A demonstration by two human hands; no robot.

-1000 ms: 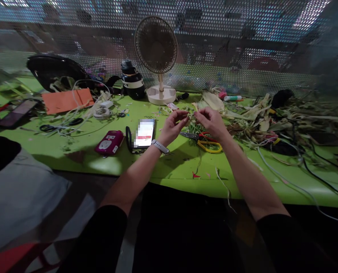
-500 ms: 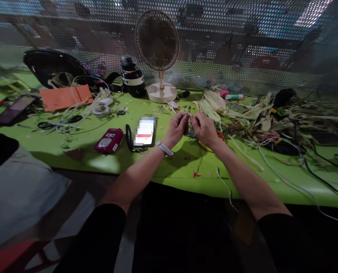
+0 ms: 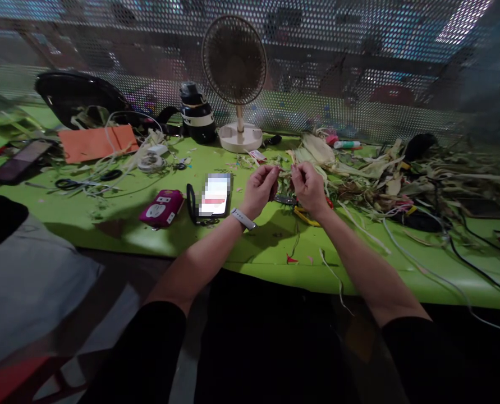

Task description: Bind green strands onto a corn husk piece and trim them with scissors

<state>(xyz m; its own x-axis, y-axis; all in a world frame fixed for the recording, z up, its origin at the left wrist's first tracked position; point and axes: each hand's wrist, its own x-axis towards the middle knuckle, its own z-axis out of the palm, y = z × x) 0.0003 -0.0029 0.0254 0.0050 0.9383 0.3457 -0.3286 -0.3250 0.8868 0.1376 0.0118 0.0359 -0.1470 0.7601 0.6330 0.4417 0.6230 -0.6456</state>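
Note:
Above the green table (image 3: 270,247), my left hand (image 3: 260,189) is closed in a pinch, thumb against fingers. My right hand (image 3: 309,188) pinches in the same way a short gap to the right. What the fingertips hold is too small to make out; a thin strand may run between them. Below and partly behind my right hand lies a hand tool with a dark metal end (image 3: 285,200) and yellow and red handles (image 3: 306,217). Dried corn husks (image 3: 317,150) are heaped just beyond and to the right.
Left of my hands lie a lit phone (image 3: 214,193) and a magenta device (image 3: 162,209). A fan (image 3: 240,137) and a dark bottle (image 3: 197,115) stand at the back. Scissors (image 3: 70,184), an orange sheet (image 3: 98,143) and cables lie left. A white cord (image 3: 426,266) crosses the right side.
My hands have moved apart: the right hand shifted a little to the right, the left stayed nearly in place. More of the tool beneath now shows.

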